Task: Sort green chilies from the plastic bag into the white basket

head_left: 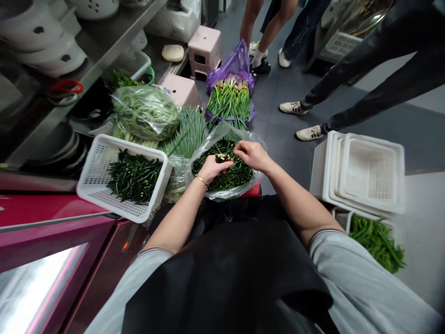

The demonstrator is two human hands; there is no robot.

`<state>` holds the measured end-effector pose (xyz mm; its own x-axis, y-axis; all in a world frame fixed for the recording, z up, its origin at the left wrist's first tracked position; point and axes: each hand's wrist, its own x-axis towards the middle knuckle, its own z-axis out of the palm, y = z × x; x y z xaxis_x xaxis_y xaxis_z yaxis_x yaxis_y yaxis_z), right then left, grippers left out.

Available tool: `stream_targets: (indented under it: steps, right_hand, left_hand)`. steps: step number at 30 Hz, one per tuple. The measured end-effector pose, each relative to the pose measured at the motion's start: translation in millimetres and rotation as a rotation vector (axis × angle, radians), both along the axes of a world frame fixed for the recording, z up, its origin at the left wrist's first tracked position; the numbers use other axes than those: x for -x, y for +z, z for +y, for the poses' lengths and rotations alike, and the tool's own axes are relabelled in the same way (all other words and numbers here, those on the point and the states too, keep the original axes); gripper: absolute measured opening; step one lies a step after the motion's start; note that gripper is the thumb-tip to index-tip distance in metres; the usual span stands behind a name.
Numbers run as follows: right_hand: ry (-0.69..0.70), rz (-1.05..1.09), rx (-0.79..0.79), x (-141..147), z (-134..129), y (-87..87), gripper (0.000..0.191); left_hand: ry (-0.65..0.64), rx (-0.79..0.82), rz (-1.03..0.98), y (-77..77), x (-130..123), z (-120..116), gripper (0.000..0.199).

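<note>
Black garment (222, 273): nearest the head camera, over the wearer's front, with a grey sleeve (337, 260) on the right arm and a matching one on the left
Left hand (212, 170): above an open clear plastic bag (225, 130), fingers closed on a few green pieces (220, 158) with pale ends; a gold-coloured bracelet (200, 180) circles the wrist
Right hand (253, 156): just beside the left, over the right part of the same bag, fingers bent and narrow; cannot tell whether anything is pinched between them
Slim dark green pods (239, 177): heaped loosely inside the bag, below both hands; something red (253, 191) shows under its near right edge
White basket (93, 181): left of the bag, tilted in view, with a pile of dark green pods (135, 176) toward its right side
Greens beyond: a bundle of long thin leaves (189, 132) behind the bag, a tied-looking bag of paler greens (146, 111) to its left, and green stalks (231, 99) lying in a purple bag (222, 76)
Pink stools (205, 48): two, near the purple bag
Right-hand floor: stacked white baskets (373, 169), with long green peppers (375, 241) in a container just below them in view
Other people: legs and shoes (309, 133) farther off, one pair of dark trousers (368, 69) at the right
</note>
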<state>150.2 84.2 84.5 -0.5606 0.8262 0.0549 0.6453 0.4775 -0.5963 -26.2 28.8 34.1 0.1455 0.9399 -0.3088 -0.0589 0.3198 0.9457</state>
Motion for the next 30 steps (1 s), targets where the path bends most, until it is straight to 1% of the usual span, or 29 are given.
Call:
stream_targets:
  steps: [2,4,5,6,7,8,9,11,13,14,15,16,17,19,20,21,23,24,25,26,27,28,30]
  right_hand:
    - [-0.073,0.242,0.146,7.0,-2.9,-13.0,0.017]
    - [-0.151,0.477,0.318,11.5,-6.0,-28.5,0.026]
    - [-0.183,0.556,0.393,13.0,-7.5,-35.6,0.031]
    - [-0.198,0.589,0.448,14.2,-8.9,-41.1,0.035]
    - [-0.195,0.577,0.474,15.3,-10.2,-44.6,0.038]
    - [-0.171,0.53,0.463,16.4,-11.5,-45.3,0.039]
    - [-0.14,0.465,0.406,17.7,-12.9,-43.0,0.039]
    - [-0.081,0.324,0.176,20.9,-16.5,-30.5,0.039]
    - [-0.051,0.201,-0.084,23.5,-21.3,-12.2,0.035]
    - [-0.045,0.155,-0.176,23.9,-23.8,-3.5,0.033]
    - [-0.051,0.129,-0.225,23.4,-26.1,3.6,0.032]
    - [-0.068,0.124,-0.23,21.8,-27.8,8.1,0.033]
    - [-0.094,0.128,-0.196,19.1,-28.9,9.8,0.034]
    - [-0.148,0.086,-0.069,11.0,-28.9,4.3,0.035]
    - [-0.162,0.003,-0.009,6.2,-28.1,-2.0,0.033]
    - [-0.156,-0.127,0.041,1.5,-27.0,-9.5,0.032]
    - [-0.089,-0.45,0.105,-5.7,-24.4,-24.2,0.03]
    - [-0.053,-0.586,0.122,-7.5,-23.0,-29.3,0.029]
    - [-0.025,-0.676,0.129,-7.7,-21.6,-32.1,0.027]
    - [-0.011,-0.711,0.123,-6.2,-20.2,-32.1,0.026]
    - [-0.012,-0.697,0.1,-3.1,-18.7,-29.6,0.027]
    - [-0.021,-0.653,0.065,1.3,-17.4,-25.3,0.028]
    - [-0.006,-0.538,0.013,12.4,-15.2,-14.6,0.029]
  left_hand:
    - [-0.02,0.015,-0.059,-5.6,-4.1,2.7,0.035]
    - [0.003,0.036,-0.103,-8.9,-4.7,2.6,0.035]
    - [0.014,0.043,-0.094,-8.7,-3.9,2.0,0.035]
    - [0.017,0.043,-0.063,-7.1,-2.5,1.1,0.035]
    - [0.009,0.031,-0.021,-4.1,-0.9,0.2,0.034]
    - [-0.004,0.007,0.021,0.0,0.8,-0.7,0.034]
    - [-0.019,-0.021,0.051,4.8,2.3,-1.6,0.033]
    - [-0.021,-0.058,0.031,14.2,4.7,-3.7,0.033]
    - [0.012,-0.041,-0.067,19.9,5.5,-6.4,0.033]
    - [0.035,-0.02,-0.104,20.5,5.6,-8.1,0.034]
    - [0.069,-0.003,-0.113,19.6,5.5,-10.2,0.034]
    - [0.113,0.006,-0.089,17.5,5.5,-12.5,0.034]
    - [0.162,0.008,-0.047,14.4,5.7,-15.0,0.033]
    - [0.258,0.012,0.012,7.5,7.5,-19.7,0.031]
    - [0.289,0.021,-0.011,4.4,9.1,-21.5,0.031]
    - [0.305,0.04,-0.074,1.8,11.1,-22.9,0.031]
    - [0.293,0.105,-0.255,-1.5,15.6,-23.7,0.033]
    - [0.278,0.145,-0.332,-2.6,17.5,-23.3,0.034]
    - [0.263,0.183,-0.383,-3.3,18.8,-22.5,0.036]
    - [0.257,0.208,-0.402,-3.9,19.2,-21.5,0.037]
    - [0.258,0.211,-0.396,-4.4,18.4,-20.2,0.038]
    - [0.27,0.187,-0.374,-4.8,16.6,-18.7,0.038]
    - [0.311,0.084,-0.316,-4.9,10.3,-14.7,0.036]
